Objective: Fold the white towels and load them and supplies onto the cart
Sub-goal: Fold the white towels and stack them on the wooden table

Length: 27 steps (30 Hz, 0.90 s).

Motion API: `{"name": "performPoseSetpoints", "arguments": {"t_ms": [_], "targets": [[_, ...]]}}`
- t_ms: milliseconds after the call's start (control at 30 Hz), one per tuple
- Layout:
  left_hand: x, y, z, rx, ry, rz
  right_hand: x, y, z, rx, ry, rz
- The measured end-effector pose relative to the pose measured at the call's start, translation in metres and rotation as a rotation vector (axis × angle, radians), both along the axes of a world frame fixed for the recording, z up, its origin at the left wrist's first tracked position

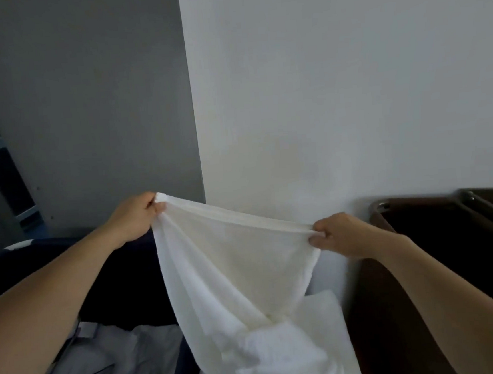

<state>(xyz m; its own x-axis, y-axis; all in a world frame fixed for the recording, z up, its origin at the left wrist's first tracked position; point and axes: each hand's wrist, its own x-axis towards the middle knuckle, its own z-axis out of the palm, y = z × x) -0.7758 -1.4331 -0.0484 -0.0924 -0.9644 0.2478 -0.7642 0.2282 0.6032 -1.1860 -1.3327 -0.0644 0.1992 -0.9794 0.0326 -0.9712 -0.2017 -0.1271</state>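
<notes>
**Before the wall corner: towel stretched for the first fold**

Between the two raised hands, one white towel hangs in the air in front of the pale wall. Its top edge is pulled taut and the body drapes down onto more white fabric below.

1. Grip state. The left hand pinches one upper corner, fingers pressed together on the hem. The right hand pinches the other end of the same edge, fingers curled around it.
2. Step in hand. Judged from the posture, this is the spreading of the towel before folding. No fold is visible yet.
3. Next move. Bring the two corners together evenly and keep the hem aligned, so the halves match.
4. Surroundings. A dark brown wooden unit stands to the right. Whether it is the cart cannot be told. Grey cloth lies at lower left.
</notes>
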Motion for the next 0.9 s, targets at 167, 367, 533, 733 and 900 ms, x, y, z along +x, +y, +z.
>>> {"name": "performPoseSetpoints", "arguments": {"t_ms": [167,367,533,733,900], "targets": [[-0.014,-0.035,0.098,-0.257,0.469,0.006,0.012,0.002,0.140,-0.600,-0.302,-0.205],[-0.012,-0.040,0.152,-0.236,0.466,-0.081,0.033,0.043,0.218,-0.520,-0.088,-0.277],[-0.030,-0.016,0.182,-0.379,0.622,-0.099,0.045,0.061,0.249,-1.031,-0.291,-0.375],[-0.026,0.005,0.180,-0.323,0.603,-0.231,0.039,0.079,0.238,-0.987,-0.324,-0.449],[-0.026,0.026,0.194,-0.349,0.585,-0.249,0.039,0.094,0.238,-0.863,-0.541,-0.426]]}}
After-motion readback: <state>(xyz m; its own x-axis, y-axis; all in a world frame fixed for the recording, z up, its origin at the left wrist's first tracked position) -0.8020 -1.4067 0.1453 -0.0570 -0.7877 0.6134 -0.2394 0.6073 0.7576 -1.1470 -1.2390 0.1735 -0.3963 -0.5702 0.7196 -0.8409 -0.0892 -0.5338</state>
